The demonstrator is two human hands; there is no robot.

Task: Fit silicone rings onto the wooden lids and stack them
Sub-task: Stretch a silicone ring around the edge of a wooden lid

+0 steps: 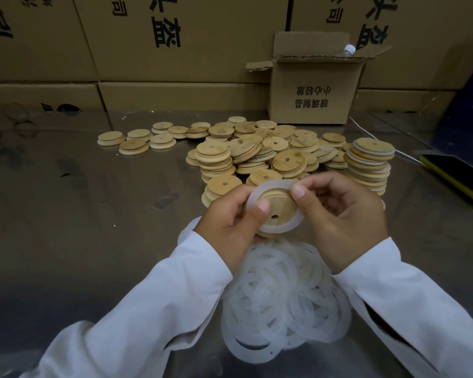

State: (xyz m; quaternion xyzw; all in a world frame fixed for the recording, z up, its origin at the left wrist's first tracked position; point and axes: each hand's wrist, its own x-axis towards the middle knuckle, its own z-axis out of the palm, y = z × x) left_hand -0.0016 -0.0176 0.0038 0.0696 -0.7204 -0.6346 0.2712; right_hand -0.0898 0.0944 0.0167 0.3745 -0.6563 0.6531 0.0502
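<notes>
On a steel worktop (79, 214) backed by cartons (175, 50), a wooden lid (279, 208) is gripped at its edge by the left hand (230, 222) above the heap of loose rings (284, 296), while the silicone ring (294, 227) laid round it is pinched at the far rim by the right hand (344, 214). It is judged that the ring should be pressed round evenly until seated flat, untwisted, before the lid is placed on the stack (370, 165) at right.
</notes>
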